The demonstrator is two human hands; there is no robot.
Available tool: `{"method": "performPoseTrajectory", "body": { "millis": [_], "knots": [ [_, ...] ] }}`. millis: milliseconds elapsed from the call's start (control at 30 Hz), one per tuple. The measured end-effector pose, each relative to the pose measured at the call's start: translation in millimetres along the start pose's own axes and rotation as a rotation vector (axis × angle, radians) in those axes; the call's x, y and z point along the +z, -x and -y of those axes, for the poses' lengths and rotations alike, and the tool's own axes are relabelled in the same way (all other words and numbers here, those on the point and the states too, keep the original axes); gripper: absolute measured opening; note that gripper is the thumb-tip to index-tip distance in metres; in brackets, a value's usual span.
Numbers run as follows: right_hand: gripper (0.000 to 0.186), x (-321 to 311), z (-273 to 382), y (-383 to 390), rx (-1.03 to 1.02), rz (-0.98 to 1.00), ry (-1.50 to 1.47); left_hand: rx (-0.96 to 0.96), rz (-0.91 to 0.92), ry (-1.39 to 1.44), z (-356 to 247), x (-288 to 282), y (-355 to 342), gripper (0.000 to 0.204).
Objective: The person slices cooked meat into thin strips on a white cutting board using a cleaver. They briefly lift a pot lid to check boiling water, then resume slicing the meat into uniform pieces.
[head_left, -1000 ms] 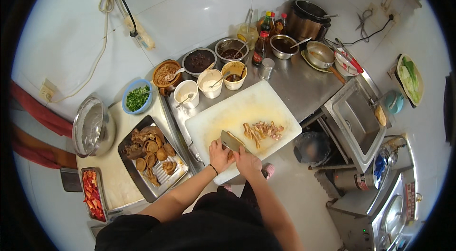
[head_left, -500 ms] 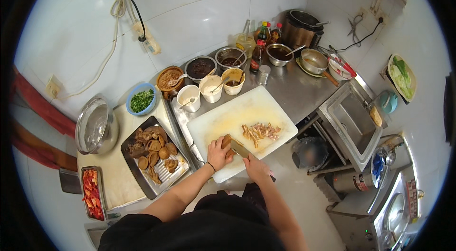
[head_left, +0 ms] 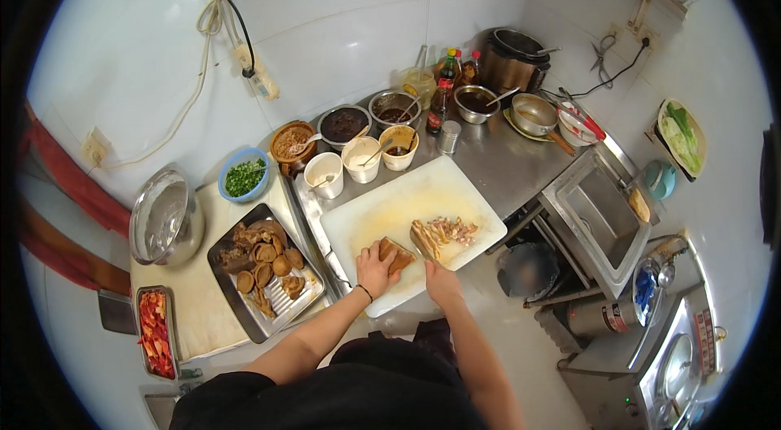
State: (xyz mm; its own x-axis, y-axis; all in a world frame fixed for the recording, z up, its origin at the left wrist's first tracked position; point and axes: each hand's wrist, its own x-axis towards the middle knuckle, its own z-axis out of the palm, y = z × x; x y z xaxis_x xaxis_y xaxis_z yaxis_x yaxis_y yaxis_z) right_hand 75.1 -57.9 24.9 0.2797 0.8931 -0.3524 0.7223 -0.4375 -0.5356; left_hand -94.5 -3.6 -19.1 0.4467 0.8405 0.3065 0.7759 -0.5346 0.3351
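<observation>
My left hand (head_left: pixel 375 270) presses its curled fingers on a brown block of cooked food (head_left: pixel 398 254), perhaps braised meat, near the lower edge of the white cutting board (head_left: pixel 382 214). In my right hand (head_left: pixel 442 283) is a knife (head_left: pixel 420 244), gripped by the handle. Its blade stands apart from the block, against the near side of a pile of cut strips and small pieces (head_left: pixel 446 233). Fingers partly hide the block's left end.
Left of the board stands a metal tray (head_left: pixel 268 320) of brown cooked pieces, beside a blue bowl of chopped greens (head_left: pixel 243 176). Several sauce tubs and bowls, including a white tub (head_left: pixel 325 174), line the board's far side. A sink (head_left: pixel 598 202) is at the right.
The knife has moved from the block's right end to the right and away from me, up to the cut pieces. Some strips now lie closer together. My left hand stays on the block.
</observation>
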Motion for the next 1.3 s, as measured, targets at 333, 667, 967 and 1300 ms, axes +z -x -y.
{"method": "performPoseTrajectory", "body": {
  "millis": [333,667,967,1300],
  "knots": [
    [0.046,19.5,9.8,41.1,-0.095,0.022,0.166,-0.095,-0.055,-0.053,-12.1,5.4,5.3,0.039],
    [0.046,18.3,5.8,33.8,-0.092,0.0,0.175,-0.08,-0.03,0.056,-8.0,1.4,2.2,0.046],
    [0.044,18.5,27.9,3.3,-0.069,0.062,0.182,-0.072,-0.032,0.048,-3.9,8.6,3.2,0.037],
    [0.041,-9.7,9.8,21.2,-0.077,0.066,0.134,-0.029,-0.01,0.027,5.6,5.1,3.8,0.042]
  ]
}}
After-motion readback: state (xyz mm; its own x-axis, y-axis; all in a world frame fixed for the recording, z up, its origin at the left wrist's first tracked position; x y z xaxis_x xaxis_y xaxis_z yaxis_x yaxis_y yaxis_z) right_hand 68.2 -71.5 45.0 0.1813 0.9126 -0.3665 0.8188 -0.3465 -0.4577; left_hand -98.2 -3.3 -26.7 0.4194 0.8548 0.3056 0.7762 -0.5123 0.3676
